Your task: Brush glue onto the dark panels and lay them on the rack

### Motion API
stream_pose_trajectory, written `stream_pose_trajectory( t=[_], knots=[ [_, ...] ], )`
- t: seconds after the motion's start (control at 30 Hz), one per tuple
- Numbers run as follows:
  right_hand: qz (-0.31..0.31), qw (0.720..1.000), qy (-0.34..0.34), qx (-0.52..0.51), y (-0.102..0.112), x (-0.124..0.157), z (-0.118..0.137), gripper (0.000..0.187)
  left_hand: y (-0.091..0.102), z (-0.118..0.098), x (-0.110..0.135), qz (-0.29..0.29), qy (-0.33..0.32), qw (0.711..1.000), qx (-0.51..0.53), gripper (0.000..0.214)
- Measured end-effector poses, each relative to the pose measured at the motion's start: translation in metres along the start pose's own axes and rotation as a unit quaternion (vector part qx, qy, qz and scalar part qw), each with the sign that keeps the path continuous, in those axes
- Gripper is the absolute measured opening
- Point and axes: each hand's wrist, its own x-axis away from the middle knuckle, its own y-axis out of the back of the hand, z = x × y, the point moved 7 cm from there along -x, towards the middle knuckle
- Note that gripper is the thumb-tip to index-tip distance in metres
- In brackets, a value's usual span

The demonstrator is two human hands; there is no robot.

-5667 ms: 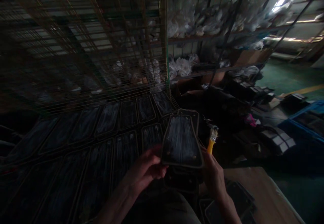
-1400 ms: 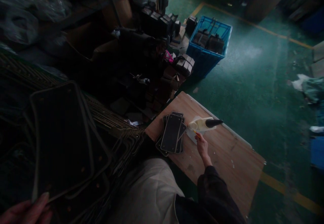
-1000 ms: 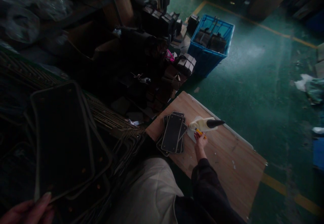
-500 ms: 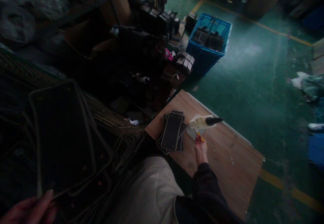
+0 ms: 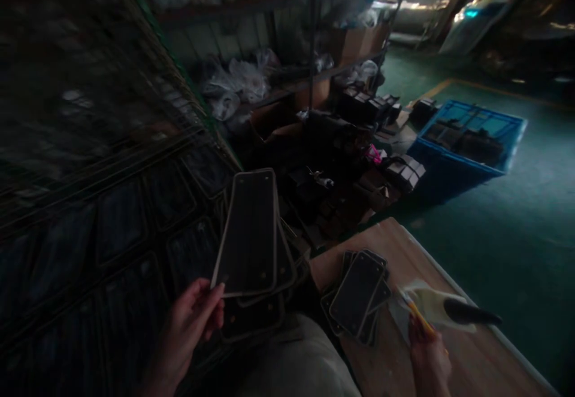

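A: Since last frame, view swings left. Fingers?
B: Left fingers point(image 5: 210, 304) pinch dark panel point(image 5: 249, 229) just beyond; right fingers point(image 5: 417, 332) clamp brush point(image 5: 422, 318), pale container point(image 5: 433, 306) ahead.
A: Step?
B: Likely brush-loading; next calls for steady grip.

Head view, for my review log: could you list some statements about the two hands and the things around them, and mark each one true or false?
1. The left hand grips a dark panel at its lower-left corner in the view. True.
2. The right hand holds a brush with a blue handle. False: the right hand holds a yellow-handled brush.
3. A pile of dark panels lies on the wooden board. True.
4. The blue crate stands on the wooden board. False: the blue crate stands on the green floor.
5. The pale container is nearer the right hand than the left. True.
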Motion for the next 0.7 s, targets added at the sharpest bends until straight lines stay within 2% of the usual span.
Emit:
stream_pose_trajectory(
  t=[0.07,0.13,0.17,0.23,0.27,0.33,0.4,0.5,0.57,0.7],
  knots=[
    [0.005,0.999,-0.017,-0.044,-0.036,-0.001,0.022,0.021,-0.003,-0.001,0.001,0.023,-0.005,0.999,0.034,0.041],
    [0.064,0.996,-0.023,-0.053,-0.09,0.014,0.057,0.03,-0.006,0.0,0.001,0.048,-0.002,0.996,0.069,0.041],
    [0.109,0.993,0.007,-0.038,-0.122,0.027,0.081,0.034,-0.007,0.002,0.001,0.058,0.0,0.995,0.085,0.041],
    [0.236,0.968,0.091,0.001,-0.191,0.069,0.128,0.035,-0.009,0.005,0.001,0.072,0.0,0.991,0.109,0.041],
    [0.283,0.947,0.149,0.023,-0.222,0.093,0.149,0.033,-0.009,0.006,0.001,0.076,-0.003,0.99,0.117,0.041],
    [0.376,0.891,0.241,0.088,-0.279,0.142,0.174,0.03,-0.009,0.009,0.001,0.076,-0.01,0.989,0.128,0.042],
    [0.451,0.826,0.302,0.154,-0.325,0.182,0.179,0.028,-0.009,0.012,0.001,0.074,-0.017,0.988,0.136,0.041],
    [0.512,0.732,0.377,0.243,-0.374,0.216,0.171,0.027,-0.011,0.019,0.002,0.085,-0.017,0.986,0.145,0.042],
    [0.524,0.686,0.417,0.284,-0.398,0.225,0.165,0.026,-0.012,0.023,0.002,0.087,-0.02,0.983,0.159,0.043],
    [0.514,0.611,0.501,0.333,-0.435,0.234,0.164,0.022,-0.013,0.023,0.003,0.097,-0.026,0.977,0.19,0.044]
  ],
)
